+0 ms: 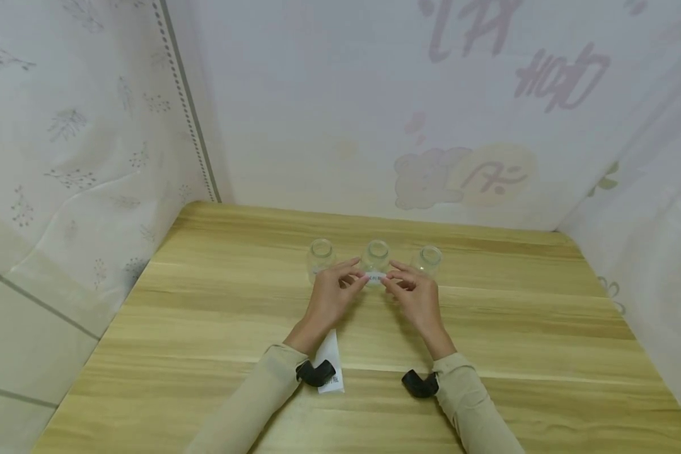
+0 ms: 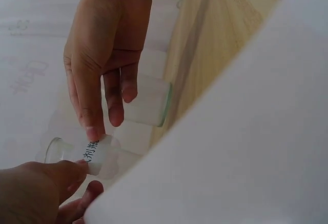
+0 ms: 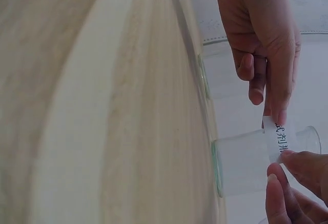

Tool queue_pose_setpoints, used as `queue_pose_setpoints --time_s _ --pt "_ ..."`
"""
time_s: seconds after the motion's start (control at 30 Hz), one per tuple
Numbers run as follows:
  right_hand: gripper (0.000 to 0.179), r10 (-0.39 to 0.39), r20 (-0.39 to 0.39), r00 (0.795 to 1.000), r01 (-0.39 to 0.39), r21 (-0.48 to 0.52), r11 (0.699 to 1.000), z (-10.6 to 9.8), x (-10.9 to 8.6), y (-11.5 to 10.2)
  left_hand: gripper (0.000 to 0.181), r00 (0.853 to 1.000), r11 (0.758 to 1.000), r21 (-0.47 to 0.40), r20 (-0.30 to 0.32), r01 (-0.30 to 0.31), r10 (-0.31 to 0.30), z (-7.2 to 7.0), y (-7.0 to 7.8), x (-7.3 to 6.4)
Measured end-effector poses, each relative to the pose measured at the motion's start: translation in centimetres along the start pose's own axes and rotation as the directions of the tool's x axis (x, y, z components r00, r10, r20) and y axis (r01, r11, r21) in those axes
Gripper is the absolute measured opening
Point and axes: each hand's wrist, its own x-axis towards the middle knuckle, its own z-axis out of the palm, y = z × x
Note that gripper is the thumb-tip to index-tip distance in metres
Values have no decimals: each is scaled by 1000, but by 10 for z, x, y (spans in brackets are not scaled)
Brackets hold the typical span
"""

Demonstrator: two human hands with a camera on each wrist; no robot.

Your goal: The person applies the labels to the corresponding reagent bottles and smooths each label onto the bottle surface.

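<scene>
A small white label (image 1: pixel 376 277) with printed black characters is stretched across the front of the middle glass jar (image 1: pixel 378 250). My left hand (image 1: pixel 332 291) pinches its left end, and my right hand (image 1: pixel 417 297) pinches the right end. In the left wrist view the thumbs lie on both ends of the label (image 2: pixel 94 155), close against the jar. The right wrist view shows the label (image 3: pixel 275 138) near the neck of the upright jar (image 3: pixel 238 165). The fingers hide part of the label and the jar's sides.
Two more open glass jars stand on the wooden table (image 1: pixel 533 328), one to the left (image 1: pixel 321 249) and one to the right (image 1: pixel 430 257). A white paper sheet (image 1: pixel 330 350) with printing lies below my left wrist. Patterned cloth walls (image 1: pixel 318 126) enclose the table's back and sides.
</scene>
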Motion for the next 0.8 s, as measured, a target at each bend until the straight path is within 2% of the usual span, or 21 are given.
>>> queue_pose_setpoints --time_s 0.23,0.4,0.8 --pt "13 -25 -16 1000 24 -66 998 2 2 -1 37 999 999 6 -18 -35 36 2 0 4" --pt "14 -42 -27 999 40 -64 997 5 1 -2 38 998 998 13 -35 -60 60 4 -2 5" --pt "15 -37 -41 998 35 -59 998 5 1 2 43 996 997 24 -46 -74 75 10 -6 5"
